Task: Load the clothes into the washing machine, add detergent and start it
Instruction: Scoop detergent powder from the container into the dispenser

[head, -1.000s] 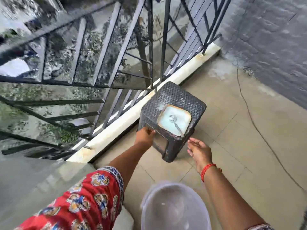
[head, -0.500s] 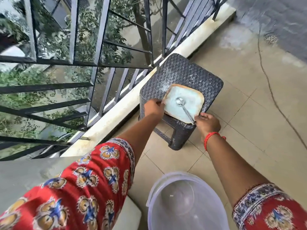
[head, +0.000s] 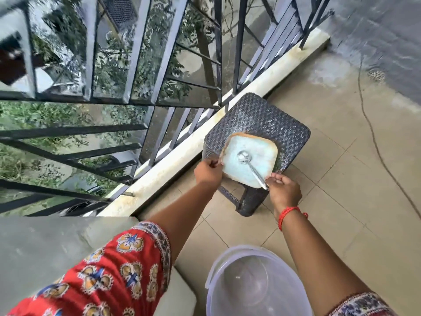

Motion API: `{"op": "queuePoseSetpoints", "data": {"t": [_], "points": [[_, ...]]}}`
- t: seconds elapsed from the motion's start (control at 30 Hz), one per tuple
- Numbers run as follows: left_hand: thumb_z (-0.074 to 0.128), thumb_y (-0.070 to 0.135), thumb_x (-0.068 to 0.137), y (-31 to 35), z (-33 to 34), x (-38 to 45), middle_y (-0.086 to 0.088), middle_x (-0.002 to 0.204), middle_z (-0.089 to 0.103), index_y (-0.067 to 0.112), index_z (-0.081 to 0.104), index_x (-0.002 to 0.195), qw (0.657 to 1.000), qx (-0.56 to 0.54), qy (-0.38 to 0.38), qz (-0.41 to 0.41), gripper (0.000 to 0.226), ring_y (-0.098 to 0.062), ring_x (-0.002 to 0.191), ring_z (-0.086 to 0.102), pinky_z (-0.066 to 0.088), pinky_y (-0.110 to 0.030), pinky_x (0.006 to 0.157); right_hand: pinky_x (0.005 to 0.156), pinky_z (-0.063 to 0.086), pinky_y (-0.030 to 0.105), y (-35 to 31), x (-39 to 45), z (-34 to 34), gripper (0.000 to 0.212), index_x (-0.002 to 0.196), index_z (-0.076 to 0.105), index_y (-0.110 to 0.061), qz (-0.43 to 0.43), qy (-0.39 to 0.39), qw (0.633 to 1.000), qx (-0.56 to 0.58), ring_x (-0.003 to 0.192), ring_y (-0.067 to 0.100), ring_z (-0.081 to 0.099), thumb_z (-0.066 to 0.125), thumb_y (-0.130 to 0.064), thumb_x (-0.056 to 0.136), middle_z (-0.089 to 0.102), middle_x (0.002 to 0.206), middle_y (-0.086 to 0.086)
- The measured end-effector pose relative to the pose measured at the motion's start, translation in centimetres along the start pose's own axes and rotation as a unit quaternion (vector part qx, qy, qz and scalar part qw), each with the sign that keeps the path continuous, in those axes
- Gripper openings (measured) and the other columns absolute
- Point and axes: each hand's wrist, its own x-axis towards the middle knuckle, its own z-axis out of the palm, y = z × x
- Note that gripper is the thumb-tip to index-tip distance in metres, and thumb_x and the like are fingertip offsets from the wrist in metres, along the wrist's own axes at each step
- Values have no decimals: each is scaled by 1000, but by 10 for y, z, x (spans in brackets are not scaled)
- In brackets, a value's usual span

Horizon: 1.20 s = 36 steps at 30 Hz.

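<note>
Detergent tub (head: 249, 164) sits on wicker stool (head: 262, 124), center-right of frame, spoon (head: 250, 168) lying in the powder. Left hand (head: 208, 171) grips tub's left rim; right hand (head: 283, 190) pinches spoon handle at tub's lower corner. Clear bucket (head: 227, 270) at bottom center, railing (head: 136, 65) upper left.

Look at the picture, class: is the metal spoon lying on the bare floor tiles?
No: the spoon lies in the pale blue powder of the container on the woven stool, its handle at the right hand.

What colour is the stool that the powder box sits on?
Dark grey, with a woven basket-like pattern, seen in the head view: the stool under the powder box.
</note>
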Motion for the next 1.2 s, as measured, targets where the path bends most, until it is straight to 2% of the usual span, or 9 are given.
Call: {"op": "queuePoseSetpoints", "data": {"t": [0.17, 0.27, 0.5, 0.6, 0.67, 0.77, 0.83, 1.13, 1.2], "points": [[61, 16, 89, 12, -44, -53, 0, 84, 65, 16, 65, 91, 994, -103, 25, -7, 4, -17, 69, 63, 53, -19, 55, 80, 54, 28, -20, -46, -18, 24, 101, 70, -1, -26, -19, 999, 14, 80, 17, 63, 76, -6, 78, 72, 94, 11], [59, 19, 93, 17, -72, -88, -6, 83, 63, 16, 58, 82, 980, -200, 19, -9, 11, -21, 72, 60, 60, -39, 74, 85, 56, 39, -32, -78, -34, 17, 93, 72, -10, -53, -50, 997, 7, 78, 18, 65, 78, -10, 77, 71, 82, 3], [47, 21, 101, 36, -162, -183, -17, 91, 55, 6, 47, 95, 948, -314, -25, 33, 16, -25, 78, 57, 58, -40, 69, 77, 52, 32, -82, -182, -80, 17, 90, 70, -10, -149, -110, 982, -28, 74, 16, 66, 78, -10, 76, 71, 76, -1], [47, 19, 100, 36, -211, -226, -16, 84, 54, 4, 46, 94, 941, -335, 0, 49, 16, -20, 70, 57, 58, -30, 58, 61, 47, 10, -104, -236, -92, 34, 101, 60, -15, -235, -142, 959, -74, 61, -4, 64, 78, -5, 75, 71, 77, 0], [48, 17, 100, 31, -250, -258, -12, 80, 55, 6, 47, 92, 934, -352, 25, 59, 15, -17, 66, 57, 55, -26, 54, 62, 44, 5, -113, -277, -94, 38, 103, 58, -18, -325, -135, 930, -108, 67, -7, 62, 79, -8, 73, 68, 86, 1], [48, 15, 100, 13, -304, -298, -8, 76, 56, 7, 48, 92, 922, -377, 64, 64, 11, -14, 63, 57, 52, -22, 50, 77, 54, 33, -123, -338, -92, 34, 101, 62, -29, -475, -127, 851, -183, 84, 15, 62, 81, -32, 72, 57, 96, -2], [49, 14, 99, -8, -341, -323, -7, 75, 57, 8, 48, 91, 913, -394, 83, 62, 10, -13, 62, 59, 53, -24, 49, 76, 51, 36, -130, -386, -87, 31, 93, 65, -29, -539, -135, 801, -221, 84, 22, 58, 83, -37, 69, 57, 90, -3], [56, 18, 96, -134, -449, -419, -20, 75, 64, 6, 52, 89, 899, -384, 210, 15, 15, -28, 64, 64, 58, -42, 54, 71, 48, 27, -86, -553, -36, 42, 99, 64, -30, -584, -295, 660, -368, 87, 14, 63, 76, -51, 65, 69, 85, -6], [57, 19, 96, -160, -466, -440, -18, 74, 64, 7, 52, 88, 887, -393, 242, -1, 15, -26, 59, 62, 54, -33, 46, 70, 48, 27, -71, -578, -26, 35, 96, 62, -30, -619, -299, 616, -384, 88, 14, 64, 72, -50, 69, 69, 85, -5]]}}
